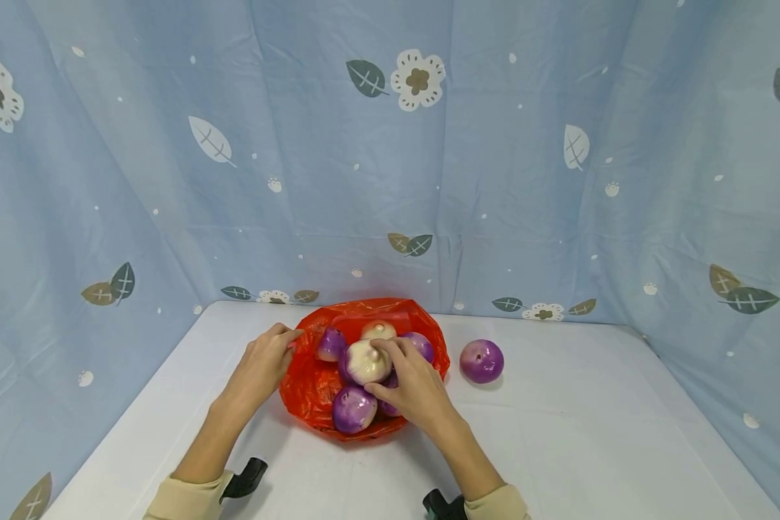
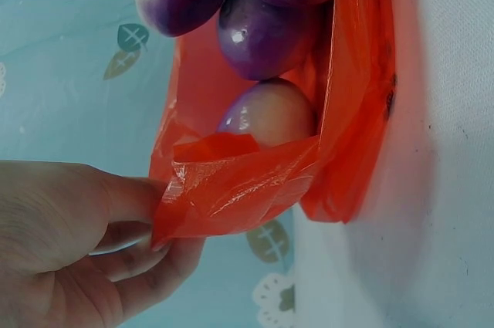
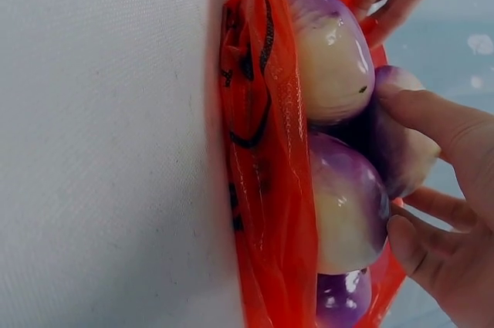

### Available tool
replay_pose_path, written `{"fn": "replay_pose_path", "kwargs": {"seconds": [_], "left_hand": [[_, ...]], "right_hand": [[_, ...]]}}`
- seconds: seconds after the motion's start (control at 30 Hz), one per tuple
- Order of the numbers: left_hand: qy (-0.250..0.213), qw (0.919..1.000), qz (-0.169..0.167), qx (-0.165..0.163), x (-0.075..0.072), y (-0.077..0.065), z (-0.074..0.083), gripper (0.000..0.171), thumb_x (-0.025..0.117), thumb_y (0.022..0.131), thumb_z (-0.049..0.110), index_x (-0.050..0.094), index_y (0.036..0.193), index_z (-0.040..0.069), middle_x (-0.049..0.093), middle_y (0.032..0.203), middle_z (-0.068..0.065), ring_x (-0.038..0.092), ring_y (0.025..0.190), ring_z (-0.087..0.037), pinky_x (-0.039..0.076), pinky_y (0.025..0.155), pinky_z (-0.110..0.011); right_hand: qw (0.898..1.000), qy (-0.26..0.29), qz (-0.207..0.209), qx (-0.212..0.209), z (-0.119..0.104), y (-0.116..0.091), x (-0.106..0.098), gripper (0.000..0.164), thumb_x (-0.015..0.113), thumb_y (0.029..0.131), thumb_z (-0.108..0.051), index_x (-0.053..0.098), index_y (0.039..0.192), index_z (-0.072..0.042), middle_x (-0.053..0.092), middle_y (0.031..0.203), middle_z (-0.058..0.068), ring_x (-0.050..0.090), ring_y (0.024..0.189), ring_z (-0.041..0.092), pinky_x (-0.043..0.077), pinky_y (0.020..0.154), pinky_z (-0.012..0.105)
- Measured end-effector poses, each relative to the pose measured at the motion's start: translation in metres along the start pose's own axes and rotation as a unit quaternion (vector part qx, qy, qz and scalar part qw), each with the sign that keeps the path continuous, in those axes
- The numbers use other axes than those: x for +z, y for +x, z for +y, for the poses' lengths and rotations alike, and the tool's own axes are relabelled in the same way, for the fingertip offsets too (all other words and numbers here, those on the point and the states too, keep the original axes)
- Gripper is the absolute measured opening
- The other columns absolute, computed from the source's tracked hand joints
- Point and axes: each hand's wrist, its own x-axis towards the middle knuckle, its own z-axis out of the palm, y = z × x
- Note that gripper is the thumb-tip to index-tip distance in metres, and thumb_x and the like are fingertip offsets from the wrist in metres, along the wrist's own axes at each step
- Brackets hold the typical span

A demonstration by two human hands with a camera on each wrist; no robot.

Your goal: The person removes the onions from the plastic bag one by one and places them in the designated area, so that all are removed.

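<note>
Vegetable (image 1: 365, 364) is gripped by the right hand (image 1: 418, 384), with other vegetables (image 1: 354, 412) under it in the red bag (image 1: 312, 390), whose edge (image 2: 224, 204) is pinched by the left hand (image 1: 266, 362). One loose vegetable (image 1: 482, 361) is seen right of both hands.

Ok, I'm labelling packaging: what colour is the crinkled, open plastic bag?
The bag is orange-red, best seen in the head view.

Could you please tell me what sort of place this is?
Probably a staged tabletop recording spot: a plain white table, a printed blue curtain hung around it, and black devices at both wrists.
</note>
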Motion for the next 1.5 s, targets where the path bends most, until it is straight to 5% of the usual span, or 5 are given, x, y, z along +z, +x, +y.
{"fn": "replay_pose_path", "kwargs": {"seconds": [1.5], "left_hand": [[-0.009, 0.9999, -0.006, -0.006, 0.001, 0.000, -0.001, 0.030, 0.066, 0.087, -0.005, 0.068, 0.117, -0.003, 0.066, 0.103, -0.017, 0.069, 0.088, -0.030, 0.061, 0.078, -0.043]], "right_hand": [[0.999, 0.019, 0.012, 0.026, 0.004, -0.005, -0.023, 0.067, 0.081, 0.078, -0.040, 0.051, 0.138, -0.030, 0.057, 0.125, -0.001, 0.063, 0.115, 0.021, 0.057, 0.094, 0.041]]}}
